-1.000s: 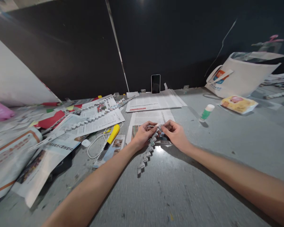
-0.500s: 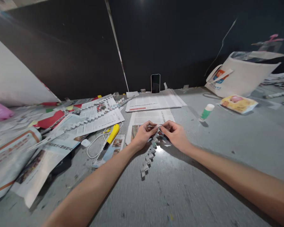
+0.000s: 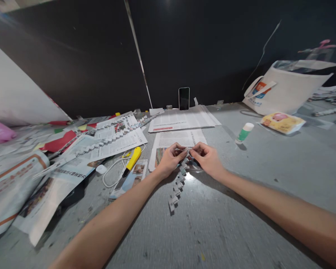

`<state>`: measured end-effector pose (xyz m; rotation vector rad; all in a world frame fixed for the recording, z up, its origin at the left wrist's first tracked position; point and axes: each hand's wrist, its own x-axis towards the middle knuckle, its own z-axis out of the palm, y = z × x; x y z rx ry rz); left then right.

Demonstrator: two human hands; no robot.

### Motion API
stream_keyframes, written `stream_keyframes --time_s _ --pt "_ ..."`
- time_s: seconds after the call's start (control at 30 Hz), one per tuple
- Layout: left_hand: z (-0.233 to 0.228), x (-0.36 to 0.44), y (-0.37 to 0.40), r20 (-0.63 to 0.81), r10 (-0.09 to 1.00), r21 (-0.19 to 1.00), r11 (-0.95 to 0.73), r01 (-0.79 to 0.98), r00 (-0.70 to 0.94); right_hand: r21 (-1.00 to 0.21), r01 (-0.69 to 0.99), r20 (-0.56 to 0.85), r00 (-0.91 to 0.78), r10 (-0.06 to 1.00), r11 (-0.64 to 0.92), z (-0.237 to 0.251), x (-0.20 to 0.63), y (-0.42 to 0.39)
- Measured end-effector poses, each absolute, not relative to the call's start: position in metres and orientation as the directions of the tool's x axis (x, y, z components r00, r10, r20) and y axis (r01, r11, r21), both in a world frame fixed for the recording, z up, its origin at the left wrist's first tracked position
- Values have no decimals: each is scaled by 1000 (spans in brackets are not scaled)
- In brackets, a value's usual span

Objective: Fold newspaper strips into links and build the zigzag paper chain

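Table point(image 3: 257, 231), gray. Bag point(image 3: 291, 93), wht, far R. L hand point(image 3: 172, 158) & R hand point(image 3: 208, 158), both pinching far end of 1 folded-paper chain point(image 3: 180, 180), btwn them, tail slanting twd wearer. Tool point(image 3: 133, 158), ylw, L. Glue stick point(image 3: 244, 133), grn/wht, R.

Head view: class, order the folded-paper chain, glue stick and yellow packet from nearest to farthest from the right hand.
1. Folded-paper chain: its upper end at the right hand.
2. Glue stick: to that hand's right.
3. Yellow packet: farther right, in front of the white bag.
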<state>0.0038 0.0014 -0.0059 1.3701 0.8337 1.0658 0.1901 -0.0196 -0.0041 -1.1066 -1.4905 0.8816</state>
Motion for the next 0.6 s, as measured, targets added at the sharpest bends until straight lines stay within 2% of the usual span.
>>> stream_keyframes --time_s 0.23,0.4,0.6 --pt "1 4 -2 209 914 968 -243 56 347 -903 282 317 -70 946 324 -4 190 -18" --pt "1 5 -4 254 905 953 -295 73 342 -912 280 296 -52 954 298 -3 190 -20" --pt "-7 7 -3 328 888 925 -371 80 322 -872 363 330 -57 942 328 -4 190 -22"
